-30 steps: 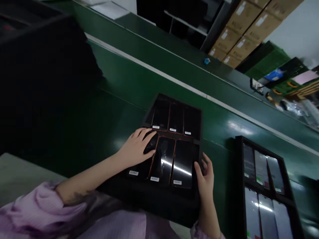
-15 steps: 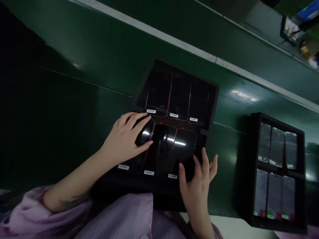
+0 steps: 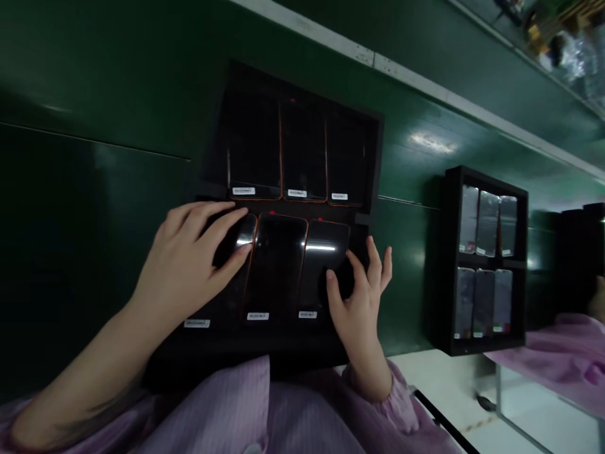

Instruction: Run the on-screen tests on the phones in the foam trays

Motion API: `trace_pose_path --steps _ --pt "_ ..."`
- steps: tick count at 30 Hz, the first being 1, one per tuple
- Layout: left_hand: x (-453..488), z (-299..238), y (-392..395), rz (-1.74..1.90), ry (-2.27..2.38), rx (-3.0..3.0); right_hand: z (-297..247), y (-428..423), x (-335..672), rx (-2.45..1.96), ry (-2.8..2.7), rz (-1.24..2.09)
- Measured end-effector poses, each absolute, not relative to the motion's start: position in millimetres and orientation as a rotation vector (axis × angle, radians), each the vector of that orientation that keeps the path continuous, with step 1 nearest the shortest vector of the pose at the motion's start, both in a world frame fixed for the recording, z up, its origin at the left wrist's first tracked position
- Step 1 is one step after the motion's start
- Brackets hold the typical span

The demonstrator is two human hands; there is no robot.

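Note:
In front of me lies a black tray (image 3: 380,135) with two rows of dark phone screens, each carrying a small white barcode label. My left hand (image 3: 189,252) rests over the near-left screen (image 3: 227,290), fingers apart, covering much of it. At the near-right screen (image 3: 326,271), my right hand (image 3: 357,296) has its thumb over the glass and its fingers spread towards the tray's right side. Between the hands sits the middle screen (image 3: 276,271), with orange edges. The far row, including a far-middle screen (image 3: 305,151), is untouched by either hand.
A second black tray (image 3: 517,265) with several silvery screens stands to the right on the green table (image 3: 411,252). Beyond it shows another person's purple sleeve (image 3: 562,353). A pale strip (image 3: 321,31) crosses the table, and blurred items lie at the far right.
The view has shifted, so the near tray appears further left and the second tray higher, with another person's sleeve now showing. Both hands keep nearly the same places on the near row.

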State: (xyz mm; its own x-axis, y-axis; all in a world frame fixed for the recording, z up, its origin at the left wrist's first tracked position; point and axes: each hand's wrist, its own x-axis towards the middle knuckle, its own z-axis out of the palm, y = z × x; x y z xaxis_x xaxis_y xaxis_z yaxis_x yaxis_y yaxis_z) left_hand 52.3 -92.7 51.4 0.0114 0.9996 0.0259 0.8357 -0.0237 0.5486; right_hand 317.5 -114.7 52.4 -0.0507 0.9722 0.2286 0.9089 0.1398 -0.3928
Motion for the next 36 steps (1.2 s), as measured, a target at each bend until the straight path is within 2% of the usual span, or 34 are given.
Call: trace_pose_path --steps 9,16,21,30,36 --pt "56.2 52.2 -87.5 0.661 1.886 1.965 56.6 -121.9 325.0 -1.825 -1.985 0.149" --pt "72.3 56.0 -53.3 0.514 1.459 2.354 55.8 -122.9 330.7 -1.826 -1.958 0.201" --pt "87.9 64.0 -33.5 0.476 1.517 2.296 56.2 -121.3 333.4 -1.808 -1.94 0.246" --pt "128.1 49.9 -11.3 0.397 1.276 2.222 57.3 -119.8 337.9 -1.801 -1.94 0.276" --pt "116.9 60.5 -9.3 0.44 1.207 2.128 56.0 -120.9 339.3 -1.794 -1.944 0.262"
